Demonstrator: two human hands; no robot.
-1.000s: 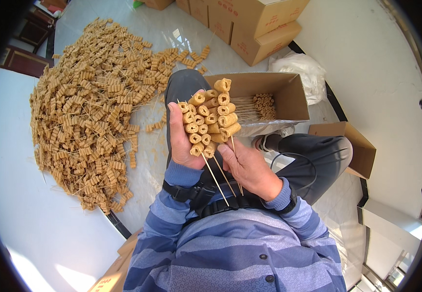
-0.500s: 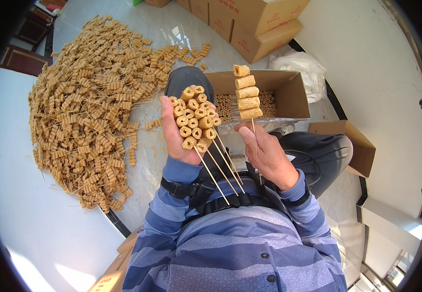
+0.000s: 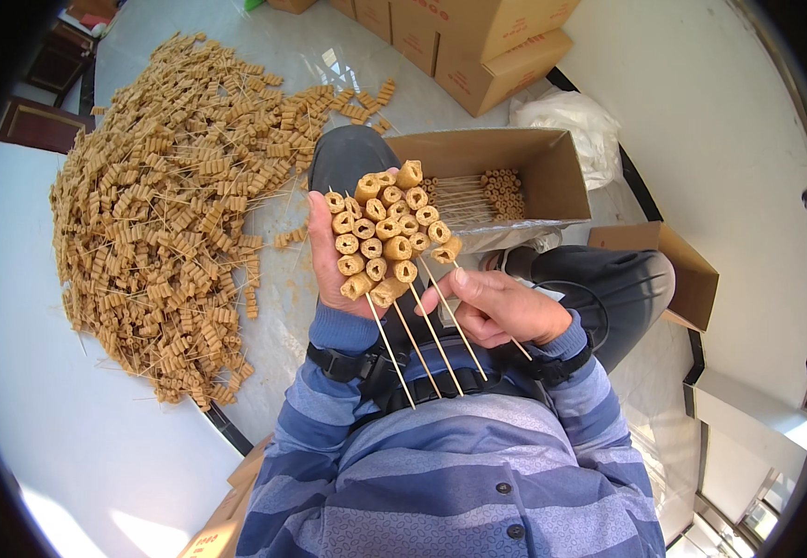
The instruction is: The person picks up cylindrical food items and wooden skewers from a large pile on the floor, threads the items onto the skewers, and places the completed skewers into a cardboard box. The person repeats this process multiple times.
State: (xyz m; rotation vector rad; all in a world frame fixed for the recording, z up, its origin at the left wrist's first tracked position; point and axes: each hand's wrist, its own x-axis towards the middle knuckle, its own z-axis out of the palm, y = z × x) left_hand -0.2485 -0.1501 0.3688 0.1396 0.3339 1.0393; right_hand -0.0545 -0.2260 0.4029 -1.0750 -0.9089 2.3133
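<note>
My left hand [image 3: 325, 260] is wrapped round a bundle of skewers [image 3: 387, 226] threaded with hollow golden-brown rolls. The roll ends face up, and several thin wooden sticks point down toward my waist. Just right of the bundle, my right hand [image 3: 508, 309] pinches the stick of another skewer [image 3: 446, 249]. The rolls on that skewer lie against the bundle's right side, mostly hidden by it. Beyond both hands stands an open cardboard box [image 3: 552, 172], with packed skewers [image 3: 504, 193] showing inside, sticks and roll ends visible.
A large heap of roll skewers [image 3: 162, 214] covers the floor at left. Closed cardboard cartons [image 3: 478, 51] are stacked at the far side. White plastic bags [image 3: 571, 130] lie beside the open box. Another open carton [image 3: 682, 279] stands right of my knee.
My right hand has brought its upright skewer left and tilted it against the bundle in my left hand. The bundle now looks wider, and more of the box's contents show.
</note>
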